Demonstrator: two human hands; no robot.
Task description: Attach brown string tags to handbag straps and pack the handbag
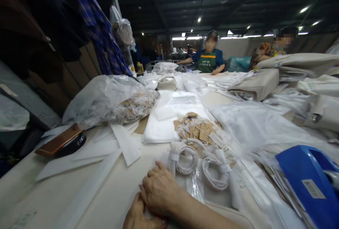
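Observation:
My right hand (159, 191) rests on the pale table (111, 193) at the bottom centre, fingers curled under; what they hold is hidden. My left hand (136, 217) lies partly beneath it, its fingers covered. Just beyond the right hand's knuckles lie two coils of white cord (185, 160) (215, 173), partly in clear plastic. Behind them sits a heap of small brown paper tags (199, 130) next to a folded white cloth (160, 128).
A clear bag of tags (111, 101) lies at the left. A brown and black flat case (61, 142) and white paper strips (127, 148) are nearer. A blue plastic object (307, 183) is at the right. Beige bags (258, 84) pile up behind. Two people (209, 59) (275, 47) work at the far end.

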